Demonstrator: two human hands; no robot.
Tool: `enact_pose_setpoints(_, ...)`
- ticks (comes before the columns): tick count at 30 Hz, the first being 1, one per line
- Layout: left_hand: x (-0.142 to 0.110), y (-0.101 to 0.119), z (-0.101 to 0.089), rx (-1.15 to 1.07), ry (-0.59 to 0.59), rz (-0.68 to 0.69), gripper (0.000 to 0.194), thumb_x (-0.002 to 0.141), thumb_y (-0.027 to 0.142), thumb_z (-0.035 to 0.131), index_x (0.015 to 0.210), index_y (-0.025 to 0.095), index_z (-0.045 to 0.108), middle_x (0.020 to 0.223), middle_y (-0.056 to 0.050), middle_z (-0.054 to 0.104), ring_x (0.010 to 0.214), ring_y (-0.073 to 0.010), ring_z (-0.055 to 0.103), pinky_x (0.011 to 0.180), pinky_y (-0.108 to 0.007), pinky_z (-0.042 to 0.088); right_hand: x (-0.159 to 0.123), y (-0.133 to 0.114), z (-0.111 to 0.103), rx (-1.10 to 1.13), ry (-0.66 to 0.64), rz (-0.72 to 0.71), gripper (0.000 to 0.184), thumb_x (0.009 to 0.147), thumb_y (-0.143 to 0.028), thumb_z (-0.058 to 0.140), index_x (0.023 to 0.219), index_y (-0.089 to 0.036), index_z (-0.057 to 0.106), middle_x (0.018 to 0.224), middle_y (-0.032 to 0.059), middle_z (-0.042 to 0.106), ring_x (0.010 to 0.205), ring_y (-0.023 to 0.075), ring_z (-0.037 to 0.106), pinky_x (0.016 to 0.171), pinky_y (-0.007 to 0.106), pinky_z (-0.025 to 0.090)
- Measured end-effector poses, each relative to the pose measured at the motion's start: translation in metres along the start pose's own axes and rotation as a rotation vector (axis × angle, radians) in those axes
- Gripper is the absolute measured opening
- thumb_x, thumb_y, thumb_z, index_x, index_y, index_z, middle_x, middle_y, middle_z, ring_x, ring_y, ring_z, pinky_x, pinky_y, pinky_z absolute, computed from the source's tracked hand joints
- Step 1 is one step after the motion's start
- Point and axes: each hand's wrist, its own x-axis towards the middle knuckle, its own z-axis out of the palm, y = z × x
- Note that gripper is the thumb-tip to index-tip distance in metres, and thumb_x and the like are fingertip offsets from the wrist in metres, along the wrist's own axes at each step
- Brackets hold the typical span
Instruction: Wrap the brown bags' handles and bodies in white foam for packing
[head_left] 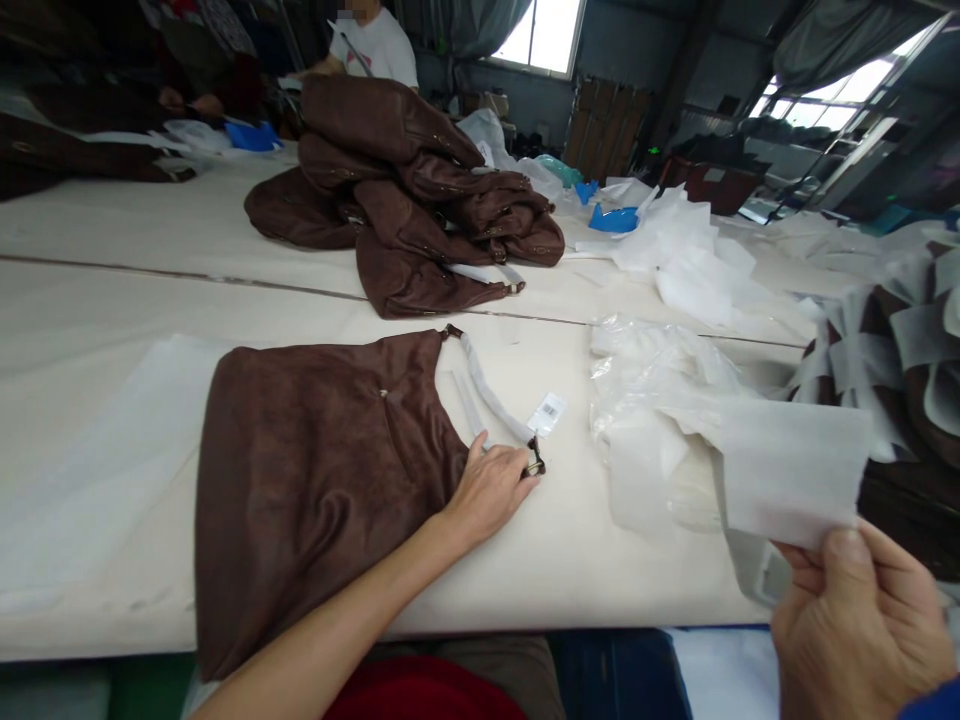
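Note:
A brown handbag [315, 480] lies flat on the table in front of me, its opening toward the right. My left hand [491, 490] is closed on the near end of the bag's strap, beside a metal ring [534, 462]. White wrapping covers the strap [487, 385], which curves beyond the hand, and a white tag [547, 413] with a barcode lies next to it. At the lower right my right hand [859, 620] pinches a small sheet of white tissue paper [799, 470] between thumb and fingers, held up above the table.
Several brown bags form a pile [405, 190] across the table. Clear plastic bags [652, 370] and crumpled white paper [682, 245] lie to the right, near paper-wrapped brown pieces [915, 350]. A person in a white shirt [382, 45] stands behind the pile.

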Motion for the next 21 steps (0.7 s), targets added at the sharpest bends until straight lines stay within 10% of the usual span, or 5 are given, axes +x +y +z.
enact_pose_setpoints(7, -0.024, -0.025, -0.03, -0.578, 0.058, -0.228, 0.02, 0.093, 0.038, 0.045, 0.105, 0.023, 0.053, 0.076, 0.003, 0.064, 0.073, -0.0181, 0.061, 0.071, -0.028, 0.044, -0.034, 0.028, 0.033, -0.005, -0.484, 0.418, 0.037, 0.076, -0.047, 0.073, 0.098, -0.018, 0.07, 0.092, 0.0053, 0.071, 0.075, 0.0179, 0.064, 0.061, 0.029, 0.057)
enact_pose_setpoints(15, -0.045, -0.042, -0.034, -0.865, 0.12, -0.214, 0.034, 0.094, 0.04, 0.048, 0.118, 0.017, 0.056, 0.076, 0.001, 0.064, 0.076, -0.0173, 0.055, 0.078, -0.028, 0.042, -0.061, 0.073, 0.068, -0.527, -1.016, 0.142, 0.047, 0.082, -0.053, 0.056, 0.114, -0.02, 0.068, 0.101, 0.0082, 0.073, 0.095, 0.0268, 0.067, 0.088, 0.04, 0.051)
enact_pose_setpoints(21, -0.047, -0.045, -0.033, -0.934, 0.137, -0.23, 0.032, 0.092, 0.037, 0.05, 0.116, 0.018, 0.059, 0.092, -0.002, 0.067, 0.093, -0.02, 0.059, 0.092, -0.031, 0.042, -0.059, 0.06, 0.085, -0.443, -1.132, 0.179, 0.028, 0.076, -0.049, 0.067, 0.079, -0.021, 0.067, 0.07, 0.0011, 0.065, 0.068, 0.0201, 0.06, 0.064, 0.03, 0.046)
